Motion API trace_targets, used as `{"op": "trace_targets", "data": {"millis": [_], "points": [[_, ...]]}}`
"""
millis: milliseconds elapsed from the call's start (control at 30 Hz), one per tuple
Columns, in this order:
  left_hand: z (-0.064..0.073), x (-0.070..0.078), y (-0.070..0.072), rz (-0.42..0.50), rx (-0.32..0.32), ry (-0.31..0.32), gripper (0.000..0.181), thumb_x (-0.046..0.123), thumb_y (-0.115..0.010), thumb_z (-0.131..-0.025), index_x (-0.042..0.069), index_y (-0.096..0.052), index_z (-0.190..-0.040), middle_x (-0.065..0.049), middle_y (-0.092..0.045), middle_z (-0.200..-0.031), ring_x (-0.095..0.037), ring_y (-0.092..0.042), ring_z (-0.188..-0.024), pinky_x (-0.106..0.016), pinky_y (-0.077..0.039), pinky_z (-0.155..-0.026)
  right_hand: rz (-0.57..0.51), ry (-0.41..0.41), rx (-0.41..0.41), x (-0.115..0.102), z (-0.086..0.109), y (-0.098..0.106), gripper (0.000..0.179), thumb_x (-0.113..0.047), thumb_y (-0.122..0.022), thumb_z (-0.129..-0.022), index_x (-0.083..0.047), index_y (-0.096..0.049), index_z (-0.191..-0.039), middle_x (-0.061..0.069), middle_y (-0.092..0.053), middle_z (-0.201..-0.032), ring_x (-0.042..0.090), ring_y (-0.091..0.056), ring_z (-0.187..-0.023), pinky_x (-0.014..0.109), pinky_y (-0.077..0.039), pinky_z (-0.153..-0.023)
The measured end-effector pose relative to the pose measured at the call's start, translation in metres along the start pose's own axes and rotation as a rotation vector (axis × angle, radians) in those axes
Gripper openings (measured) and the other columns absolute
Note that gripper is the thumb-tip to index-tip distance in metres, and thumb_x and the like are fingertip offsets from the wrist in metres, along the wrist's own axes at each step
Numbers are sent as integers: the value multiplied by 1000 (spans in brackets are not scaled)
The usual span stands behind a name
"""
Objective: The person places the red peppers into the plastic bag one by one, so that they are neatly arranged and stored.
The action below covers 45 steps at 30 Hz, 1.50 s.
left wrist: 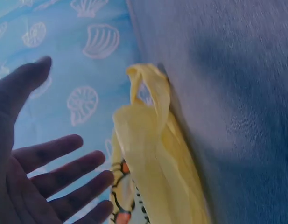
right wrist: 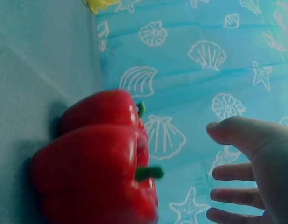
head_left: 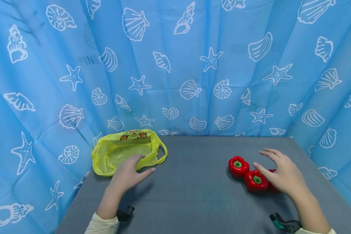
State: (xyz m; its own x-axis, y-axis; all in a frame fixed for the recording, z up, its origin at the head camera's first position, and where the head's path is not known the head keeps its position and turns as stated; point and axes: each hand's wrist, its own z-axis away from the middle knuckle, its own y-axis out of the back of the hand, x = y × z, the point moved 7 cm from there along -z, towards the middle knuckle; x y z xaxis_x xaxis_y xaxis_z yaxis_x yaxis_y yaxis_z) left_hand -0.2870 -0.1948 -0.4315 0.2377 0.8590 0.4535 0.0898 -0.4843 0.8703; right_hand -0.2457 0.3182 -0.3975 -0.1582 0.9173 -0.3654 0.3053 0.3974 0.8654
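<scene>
A yellow plastic bag (head_left: 105, 156) with loop handles and a printed cartoon lies at the back left, its mouth facing the head camera. My left hand (head_left: 127, 175) hovers in front of it, fingers spread, holding nothing. In the left wrist view the bag (left wrist: 158, 154) is beside the fingers. Red bell peppers with green stems stand close together on the right: one at the left (head_left: 238, 169), another in the middle (head_left: 255, 183), and a third partly hidden behind my right hand (head_left: 286, 175). That hand is above them, relaxed and holding nothing; in its wrist view the peppers (right wrist: 92, 172) appear apart from the fingers.
A grey cloth-covered table (head_left: 190, 182) lies between the bag and the peppers. Blue curtains (head_left: 169, 71) with white shell and starfish prints rise along the back and both sides. Dark straps with small devices (head_left: 285, 224) sit on both wrists.
</scene>
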Motion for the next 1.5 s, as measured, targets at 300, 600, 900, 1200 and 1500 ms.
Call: {"op": "trace_targets", "data": {"millis": [300, 600, 900, 1200, 1500], "points": [[-1, -25, 26, -7, 171, -31, 73, 62, -77, -91, 7, -67, -139, -16, -68, -139, -42, -62, -131, -64, -52, -107, -48, -59, -5, 23, 12, 1, 65, -45, -78, -95, -3, -62, -141, 30, -53, -146, 55, -44, -130, 82, -45, -92], [4, -57, 51, 17, 273, 26, 68, 53, -77, -95, 1, -66, -136, -24, -66, -138, -46, -60, -129, -67, -50, -105, -76, -116, 2, 43, 25, 0, 64, -42, -77, -96, 0, -60, -141, 35, -51, -145, 57, -44, -128, 83, -44, -90], [11, -78, 77, 28, 481, -5, 54, 31, -82, -93, -5, -67, -130, -28, -63, -134, -50, -57, -126, -69, -47, -104, -149, -139, -4, 58, 36, -5, 64, -37, -75, -98, 1, -56, -145, 35, -49, -146, 56, -44, -128, 81, -45, -90], [17, -108, 89, 116, 540, 136, 61, 26, -79, -96, -6, -57, -143, -31, -54, -144, -51, -49, -136, -69, -41, -113, -208, -168, -45, 81, 47, -12, 75, -37, -79, -95, 2, -50, -151, 37, -48, -146, 55, -46, -126, 56, -59, -98], [14, -139, 77, 188, 394, 295, 79, 36, -67, -104, -4, -33, -163, -34, -34, -163, -54, -32, -151, -71, -29, -124, -235, -211, -92, 101, 58, -14, 82, -39, -82, -93, 3, -46, -154, 36, -48, -147, 28, -55, -122, 8, -53, -68]]}}
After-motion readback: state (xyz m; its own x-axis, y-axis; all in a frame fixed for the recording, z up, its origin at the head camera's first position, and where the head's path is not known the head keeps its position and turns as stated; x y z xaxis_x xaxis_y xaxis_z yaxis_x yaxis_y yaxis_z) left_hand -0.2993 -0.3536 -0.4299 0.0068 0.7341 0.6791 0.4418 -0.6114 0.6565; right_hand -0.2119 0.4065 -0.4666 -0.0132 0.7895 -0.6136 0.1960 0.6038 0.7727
